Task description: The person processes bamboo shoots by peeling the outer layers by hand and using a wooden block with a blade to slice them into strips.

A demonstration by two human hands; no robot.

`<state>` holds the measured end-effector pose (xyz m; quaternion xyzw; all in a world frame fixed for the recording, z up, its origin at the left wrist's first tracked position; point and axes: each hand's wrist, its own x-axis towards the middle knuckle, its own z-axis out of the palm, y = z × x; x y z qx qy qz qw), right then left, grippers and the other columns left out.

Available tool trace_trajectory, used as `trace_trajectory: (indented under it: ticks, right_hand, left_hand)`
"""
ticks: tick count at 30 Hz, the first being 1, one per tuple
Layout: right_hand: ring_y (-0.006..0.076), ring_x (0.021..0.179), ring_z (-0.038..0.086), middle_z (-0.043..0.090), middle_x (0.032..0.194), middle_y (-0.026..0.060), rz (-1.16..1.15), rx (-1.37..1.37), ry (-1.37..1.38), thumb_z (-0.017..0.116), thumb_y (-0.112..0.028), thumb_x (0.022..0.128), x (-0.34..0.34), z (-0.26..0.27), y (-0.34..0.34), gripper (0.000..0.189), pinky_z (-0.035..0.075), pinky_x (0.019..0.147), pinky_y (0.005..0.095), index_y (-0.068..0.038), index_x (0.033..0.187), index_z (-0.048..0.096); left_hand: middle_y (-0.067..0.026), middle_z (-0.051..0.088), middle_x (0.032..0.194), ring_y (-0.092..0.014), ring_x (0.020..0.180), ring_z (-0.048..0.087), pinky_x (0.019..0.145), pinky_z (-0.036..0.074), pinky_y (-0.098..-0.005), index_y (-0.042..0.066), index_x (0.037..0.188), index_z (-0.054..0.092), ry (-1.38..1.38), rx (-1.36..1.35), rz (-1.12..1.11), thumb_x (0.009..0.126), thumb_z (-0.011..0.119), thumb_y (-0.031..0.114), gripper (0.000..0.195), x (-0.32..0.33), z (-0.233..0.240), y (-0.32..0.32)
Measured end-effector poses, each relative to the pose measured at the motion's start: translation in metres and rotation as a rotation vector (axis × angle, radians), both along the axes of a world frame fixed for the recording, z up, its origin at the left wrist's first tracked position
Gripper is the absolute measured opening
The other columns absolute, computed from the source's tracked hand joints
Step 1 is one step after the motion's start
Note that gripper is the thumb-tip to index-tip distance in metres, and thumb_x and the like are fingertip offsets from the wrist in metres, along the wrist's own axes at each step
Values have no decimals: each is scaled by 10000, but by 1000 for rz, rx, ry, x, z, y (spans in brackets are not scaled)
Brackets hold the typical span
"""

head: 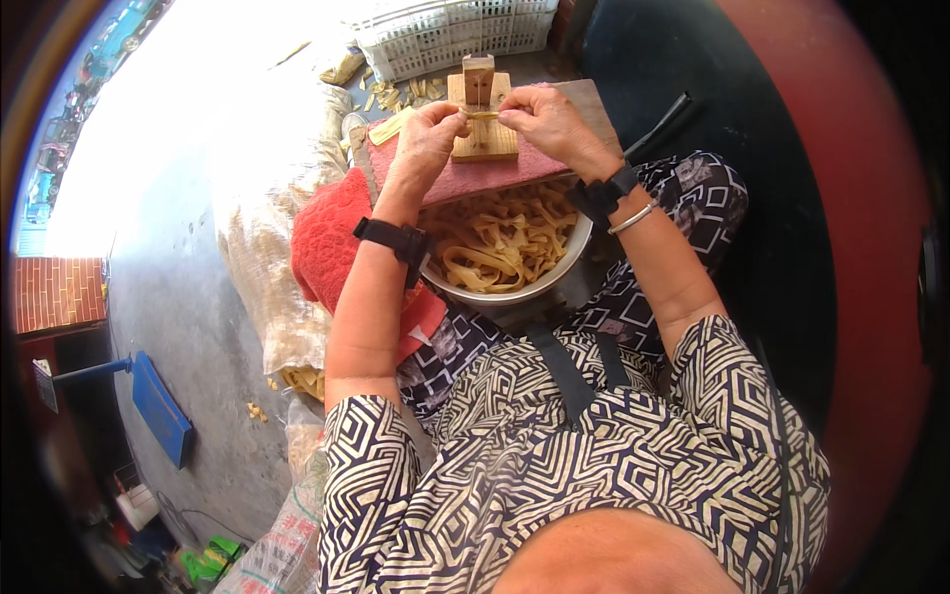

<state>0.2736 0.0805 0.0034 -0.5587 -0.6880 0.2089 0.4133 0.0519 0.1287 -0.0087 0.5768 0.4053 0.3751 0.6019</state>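
Observation:
Between both hands a thin pale-yellow strip (484,115) is held level across a wooden jig (484,152). My left hand (433,128) pinches its left end with thumb and fingertips. At the other end, the fingers of my right hand (540,117) grip the strip. The jig has a flat base and an upright wooden block (479,78); a thin wire or cord appears to run down from the block. It rests on a pink towel (453,178) spread over a board (590,104). Below the board, a white-rimmed basin (512,297) holds many soft yellowish strips (505,245).
A red towel (330,245) lies over my left leg. Leftward stands a translucent sack (274,297) of yellowish pieces. Scraps (401,95) litter the floor near a white plastic crate (460,37). A blue platform scale (162,408) stands at far left; a black tube (660,122) juts out at right.

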Motion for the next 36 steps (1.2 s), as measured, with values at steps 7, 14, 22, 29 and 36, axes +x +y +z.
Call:
trace_trajectory:
  ticks: [7,14,22,29,36]
  right_hand:
    - [215,715,680,723,744,135,-10,86,-108,791,-214,870,5,-13,9,227,536,718,365,0,946,787]
    - [261,814,716,755,840,155,-14,-86,20,769,-251,886,-2,-27,12,228,554,775,393,-30,932,797]
    - [180,727,700,770,937,115,29,-371,300,642,-267,1050,17,-23,-7,283,575,668,356,-20,1129,757]
    - [141,877,691,700,1203,89,296,-590,944,415,-483,1157,31,-1,-54,604,626,787,324,13,1481,534]
    - [143,883,706,720,1227,122,393,-544,1017,558,-249,1132,16,10,-82,422,627,792,319,19,1458,569]
  left_hand:
    - [14,720,845,-43,638,538,585,424,-226,43,1073,758,67,39,-19,991,671,245,234,3,-14,9]
    - [-67,766,878,-124,792,676,736,532,-309,-26,993,778,68,58,-24,955,622,197,275,7,-40,23]
    - [-73,752,839,-125,750,666,705,539,-303,-24,1002,774,330,261,225,966,643,213,273,-23,-52,19]
    - [2,708,846,-72,739,611,672,501,-247,1,1061,761,18,-92,177,1058,624,190,233,-23,-25,-68]
    - [-85,719,1099,-163,1030,674,911,549,-303,-40,1164,739,179,443,-139,978,688,63,219,-19,-42,-119]
